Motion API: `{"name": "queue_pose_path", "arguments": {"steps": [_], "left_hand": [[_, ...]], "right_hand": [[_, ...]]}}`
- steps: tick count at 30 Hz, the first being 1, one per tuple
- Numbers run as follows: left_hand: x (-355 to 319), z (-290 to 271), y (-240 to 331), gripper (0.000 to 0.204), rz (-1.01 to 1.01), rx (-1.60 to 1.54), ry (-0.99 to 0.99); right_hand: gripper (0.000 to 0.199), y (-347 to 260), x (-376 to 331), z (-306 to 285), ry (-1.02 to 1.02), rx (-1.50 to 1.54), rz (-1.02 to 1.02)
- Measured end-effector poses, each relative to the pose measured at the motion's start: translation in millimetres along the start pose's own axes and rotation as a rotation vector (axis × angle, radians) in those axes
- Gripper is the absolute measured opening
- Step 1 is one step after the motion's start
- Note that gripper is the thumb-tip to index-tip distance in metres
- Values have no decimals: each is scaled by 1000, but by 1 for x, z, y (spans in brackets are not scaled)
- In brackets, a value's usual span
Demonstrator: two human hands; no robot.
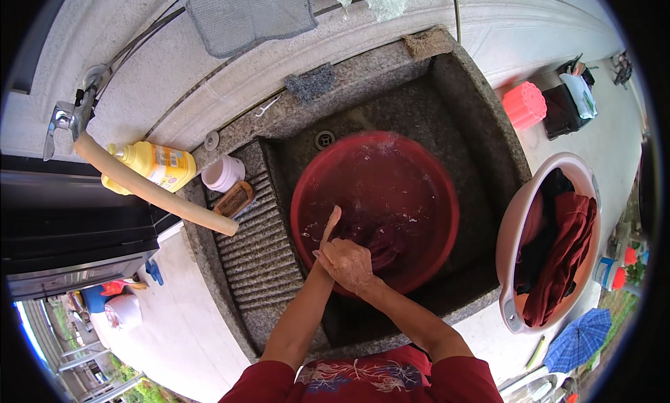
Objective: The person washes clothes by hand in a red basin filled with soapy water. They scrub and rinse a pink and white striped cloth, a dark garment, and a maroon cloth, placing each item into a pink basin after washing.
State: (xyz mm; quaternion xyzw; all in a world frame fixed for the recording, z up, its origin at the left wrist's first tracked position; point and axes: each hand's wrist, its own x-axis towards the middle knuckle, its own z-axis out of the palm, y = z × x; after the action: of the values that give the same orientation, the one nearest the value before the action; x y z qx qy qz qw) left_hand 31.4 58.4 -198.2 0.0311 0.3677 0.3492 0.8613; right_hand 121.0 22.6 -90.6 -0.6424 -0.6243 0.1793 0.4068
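Note:
Over the near left part of a red basin (452, 214), my two hands meet. My left hand (331, 225) is seen edge-on, stretched out away from me and holding nothing visible. Closed around it near the wrist is my right hand (349, 265), which hides part of it. Reddish water with a few suds fills the basin. Just beyond my right hand, a dark red cloth (385, 246) lies partly under the water. The basin stands in a dark stone sink (481, 124), beside the ribbed washboard (258, 263) on the sink's left.
A scrub brush (234, 199) and white cup (223, 173) sit atop the washboard. Behind them stands a yellow bottle (157, 166); a tap hose (160, 187) reaches over. A grey scouring pad (310, 83) lies on the far rim. Right is a pink tub (508, 298) of dark clothes.

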Motion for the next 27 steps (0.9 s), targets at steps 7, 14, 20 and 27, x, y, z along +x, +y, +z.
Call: {"name": "queue_pose_path", "arguments": {"steps": [7,14,20,27], "left_hand": [[-13,45,-7,44,-222,125,286],[-45,63,-12,37,-137,167,266],[-60,21,-6,38,-77,44,-81],[-72,98,6,51,-202,198,165]], "right_hand": [[33,49,20,19,154,-326,313],[37,53,15,16,80,-309,419],[32,-11,-23,26,44,-294,181],[31,117,17,-36,104,-494,425]]}}
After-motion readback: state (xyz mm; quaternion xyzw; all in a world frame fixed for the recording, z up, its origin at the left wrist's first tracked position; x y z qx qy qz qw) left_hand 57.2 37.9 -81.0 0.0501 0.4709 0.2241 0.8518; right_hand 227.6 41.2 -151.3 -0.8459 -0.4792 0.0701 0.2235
